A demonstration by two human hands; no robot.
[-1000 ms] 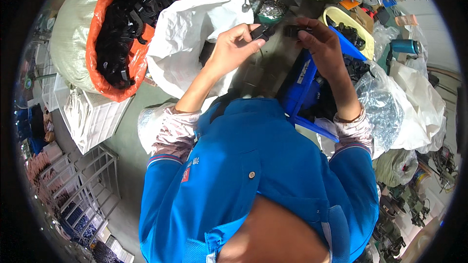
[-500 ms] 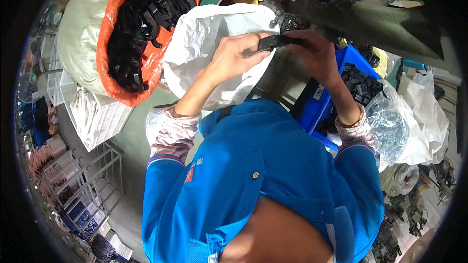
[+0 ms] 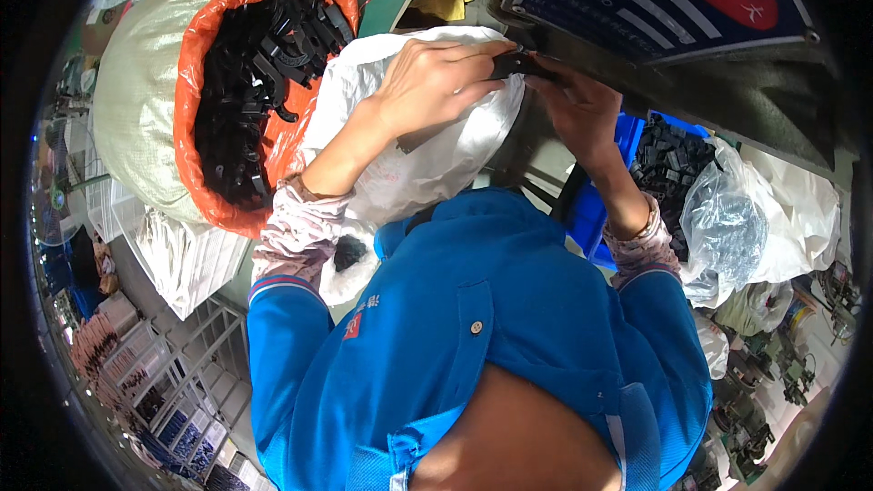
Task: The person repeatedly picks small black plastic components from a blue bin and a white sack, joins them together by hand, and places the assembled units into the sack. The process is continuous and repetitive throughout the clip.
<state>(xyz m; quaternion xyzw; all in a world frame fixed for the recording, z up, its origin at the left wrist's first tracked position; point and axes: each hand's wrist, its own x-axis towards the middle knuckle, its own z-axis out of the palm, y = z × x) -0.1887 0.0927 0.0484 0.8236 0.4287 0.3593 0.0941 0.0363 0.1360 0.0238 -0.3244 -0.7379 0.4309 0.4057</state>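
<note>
Between my two hands is a black plastic part (image 3: pixel 515 64), long and narrow, held beside the dark machine body. My left hand (image 3: pixel 443 82) grips its left end, with the fingers stretched along it and the thumb below. My right hand (image 3: pixel 580 107) is closed on the other end, its fingertips partly in the machine's shadow. Directly under my left hand and forearm lies an open white sack (image 3: pixel 427 173). What the part touches on the machine is hidden by my fingers.
An orange-lined sack (image 3: pixel 191 82) full of black plastic parts stands at the left. A blue bin (image 3: pixel 593 218) with small black pieces is at my right, next to a clear plastic bag (image 3: pixel 725 223). A machine with a blue plate (image 3: pixel 591 2) overhangs the far right.
Both hands have moved slightly farther away with the black part, closer to the machine. My head has shifted, so the machine's plate shows larger.
</note>
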